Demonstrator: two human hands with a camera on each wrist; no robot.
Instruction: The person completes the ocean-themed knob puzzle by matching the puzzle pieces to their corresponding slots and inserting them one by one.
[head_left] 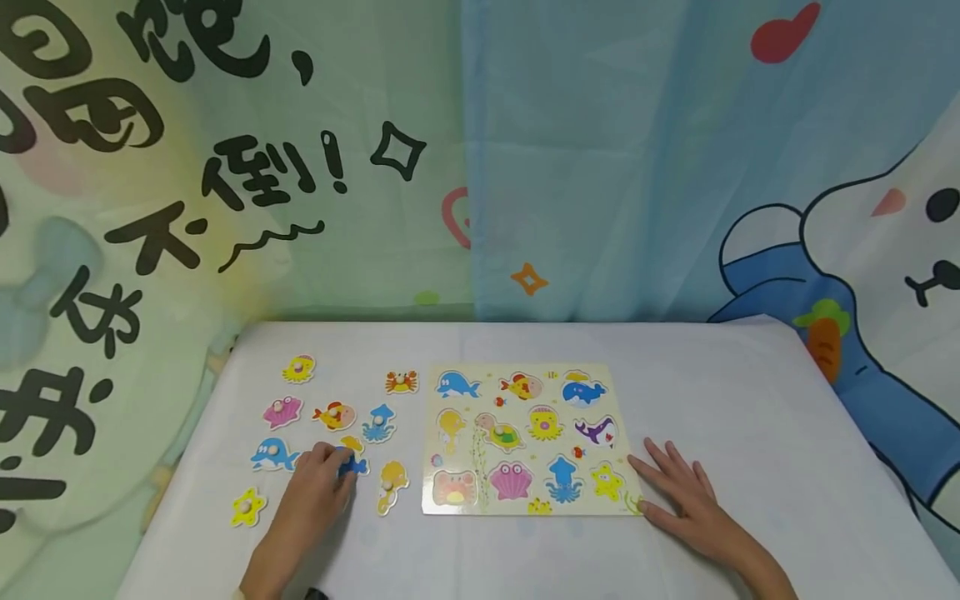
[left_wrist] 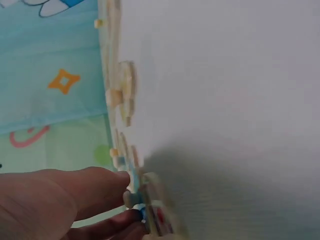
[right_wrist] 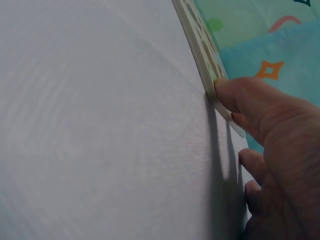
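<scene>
My left hand (head_left: 318,487) is over the loose pieces on the left, its thumb and fingers around the knob of a blue whale piece with a yellow top (head_left: 352,455), which they partly cover. In the left wrist view the thumb and fingertips close in on that small knob (left_wrist: 131,199). A pale yellow sea-animal puzzle board (head_left: 472,450) lies flat at the middle of the table. My right hand (head_left: 690,504) rests at its lower right edge, fingers spread, with the thumb on the corner and the index fingertip at the side.
Around my left hand lie a plain blue whale piece (head_left: 273,454), a seahorse piece (head_left: 392,486), a squid piece (head_left: 379,423), a fish piece (head_left: 335,415), a shell piece (head_left: 282,412), a starfish piece (head_left: 248,507), an octopus piece (head_left: 299,369) and a crab piece (head_left: 402,382). A printed curtain (head_left: 585,167) hangs behind.
</scene>
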